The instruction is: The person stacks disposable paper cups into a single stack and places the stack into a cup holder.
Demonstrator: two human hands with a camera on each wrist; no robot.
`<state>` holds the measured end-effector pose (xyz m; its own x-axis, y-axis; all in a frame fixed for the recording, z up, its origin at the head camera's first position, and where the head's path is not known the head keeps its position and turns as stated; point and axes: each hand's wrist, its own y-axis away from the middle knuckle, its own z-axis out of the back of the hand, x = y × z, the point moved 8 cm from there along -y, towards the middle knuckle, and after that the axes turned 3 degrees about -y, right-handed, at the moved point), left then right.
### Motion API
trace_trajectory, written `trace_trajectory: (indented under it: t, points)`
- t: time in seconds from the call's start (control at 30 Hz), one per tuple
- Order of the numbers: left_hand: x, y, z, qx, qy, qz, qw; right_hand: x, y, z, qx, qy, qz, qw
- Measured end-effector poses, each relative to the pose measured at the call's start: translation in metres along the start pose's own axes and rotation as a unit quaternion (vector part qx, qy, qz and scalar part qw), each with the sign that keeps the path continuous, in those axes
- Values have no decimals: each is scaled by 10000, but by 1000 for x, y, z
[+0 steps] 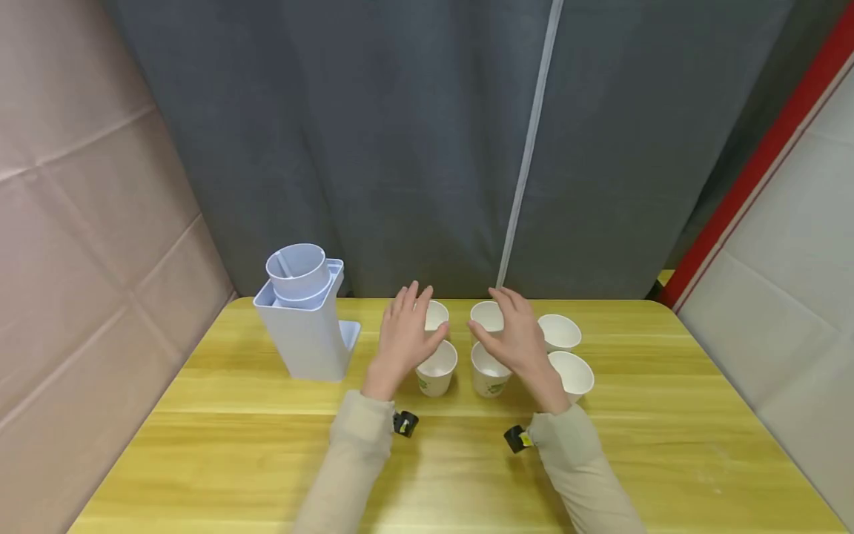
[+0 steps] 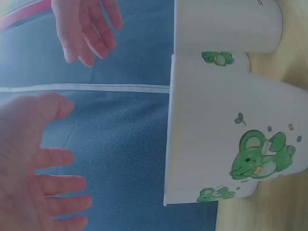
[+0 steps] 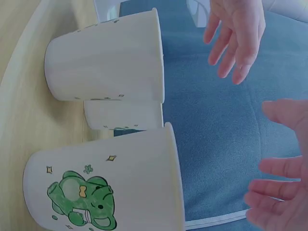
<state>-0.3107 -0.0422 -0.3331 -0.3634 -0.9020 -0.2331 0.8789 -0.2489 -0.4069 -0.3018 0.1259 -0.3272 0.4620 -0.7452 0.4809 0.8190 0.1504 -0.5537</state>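
My left hand (image 1: 402,337) hovers beside and over the left pair of white paper cups, its fingers spread and holding nothing. Opposite it, my right hand (image 1: 517,337) hangs over the middle pair, thumb and fingers apart and likewise holding nothing. The front left cup (image 1: 437,371) and front middle cup (image 1: 490,373) stand upright between the wrists. Behind them are a back left cup (image 1: 437,314) and a back middle cup (image 1: 487,315), each partly hidden. A green cartoon animal decorates the near cup (image 2: 226,130) in the left wrist view. Both wrist views show the hands above rim level.
Two more cups, a rear one (image 1: 560,331) and a nearer one (image 1: 572,372), stand right of my right hand. A pale plastic container (image 1: 303,341) with a round tube (image 1: 298,273) in it stands at left. A grey curtain (image 1: 400,148) hangs behind the wooden table (image 1: 454,482).
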Motion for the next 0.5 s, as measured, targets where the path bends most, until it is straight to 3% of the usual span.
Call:
trace_trajectory:
  t: [0.1,0.23,0.37,0.5]
  points:
    - [3,4,9,-517,509,-204,9972,3,0,1,-139,-468,114,9987]
    - [11,12,18,-1123,986,-348,9882,12,2,-1,-113,-883,584,9943]
    - [24,26,24,-1640,1359,-115,9770,21,5,-10,210,-1122,1000,9884]
    - [41,42,32,-2302,1720,145,9577,25,8,-19,519,-1449,888,9841]
